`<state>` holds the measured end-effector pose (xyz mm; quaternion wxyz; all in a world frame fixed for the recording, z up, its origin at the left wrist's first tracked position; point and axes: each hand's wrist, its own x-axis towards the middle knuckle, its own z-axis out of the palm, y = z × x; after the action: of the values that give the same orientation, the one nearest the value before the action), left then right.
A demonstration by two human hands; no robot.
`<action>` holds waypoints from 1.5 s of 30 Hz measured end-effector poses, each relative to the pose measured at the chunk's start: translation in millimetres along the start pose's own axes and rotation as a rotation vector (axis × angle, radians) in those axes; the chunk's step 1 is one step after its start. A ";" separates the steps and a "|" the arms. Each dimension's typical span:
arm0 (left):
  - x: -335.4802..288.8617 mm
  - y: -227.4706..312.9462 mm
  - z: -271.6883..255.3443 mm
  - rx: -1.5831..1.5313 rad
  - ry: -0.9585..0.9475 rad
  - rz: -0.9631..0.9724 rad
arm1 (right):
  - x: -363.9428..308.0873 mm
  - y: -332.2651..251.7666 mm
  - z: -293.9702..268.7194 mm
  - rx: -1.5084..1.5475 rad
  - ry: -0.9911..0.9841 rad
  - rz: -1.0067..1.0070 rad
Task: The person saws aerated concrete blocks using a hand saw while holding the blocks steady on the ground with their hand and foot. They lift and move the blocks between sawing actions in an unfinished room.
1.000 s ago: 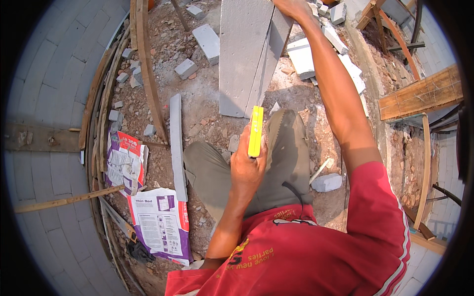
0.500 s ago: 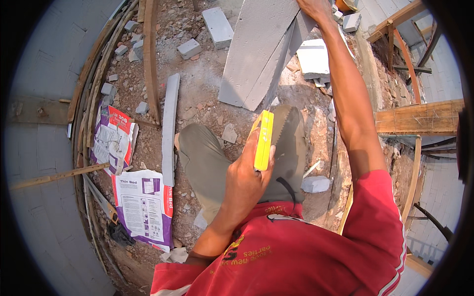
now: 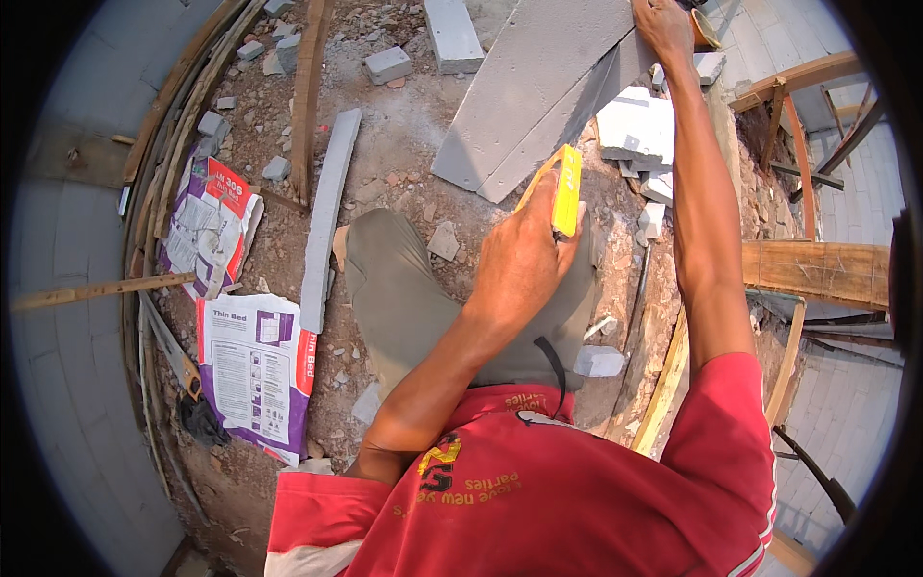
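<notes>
My left hand (image 3: 524, 252) is wrapped round the yellow handle of a handsaw (image 3: 569, 190), just in front of a large grey lightweight concrete block (image 3: 524, 91). A long slanting line runs along the block's face, and the saw's handle lines up with its near end. The blade is mostly hidden behind the handle and the block. At the block's far right end, my right hand (image 3: 665, 31) grips its edge, arm stretched out; some fingertips are out of sight. The block's far end runs out of the picture. My bent leg (image 3: 399, 288) in grey-green trousers is close below it.
A thin grey strip of block (image 3: 330, 221) lies left of my leg. Torn paper bags (image 3: 255, 375), a second saw (image 3: 178, 356) and wooden poles line the left wall. White block pieces (image 3: 636, 125) lie right of the block. Timber (image 3: 817, 272) juts in from the right. Rubble covers the ground.
My left hand has pushed the saw forward and to the right, towards the block; its toothed blade showed more before. My right hand stays at the block's end. The whole view has shifted slightly.
</notes>
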<state>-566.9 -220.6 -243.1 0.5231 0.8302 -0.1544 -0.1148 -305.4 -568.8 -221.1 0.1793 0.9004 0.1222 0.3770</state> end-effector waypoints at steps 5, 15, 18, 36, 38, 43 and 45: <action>-64.9 -32.1 0.8 -0.163 0.123 0.139 | -4.3 10.4 19.6 0.199 0.105 0.155; -27.4 -25.3 4.5 -0.100 0.154 0.143 | 30.8 -32.4 0.2 0.206 -0.181 0.340; -66.3 -35.1 -5.4 -0.121 0.198 0.235 | 27.8 -24.3 5.9 0.244 -0.091 0.383; 32.6 -6.3 12.0 -0.058 0.090 0.125 | 33.0 -21.1 7.4 0.215 -0.245 0.395; 26.2 -11.2 15.2 -0.055 0.129 0.164 | 34.1 -23.4 8.9 0.219 -0.251 0.404; -48.1 -45.1 14.3 -0.134 0.219 0.209 | 29.0 -20.8 7.4 0.226 -0.262 0.428; -15.2 -21.2 13.9 -0.103 0.117 0.137 | 27.5 -15.4 2.2 0.225 -0.270 0.438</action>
<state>-583.0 -217.9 -267.8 0.5799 0.7950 -0.1738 -0.0380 -286.3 -545.5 -211.4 0.0072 0.9617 -0.0591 0.2677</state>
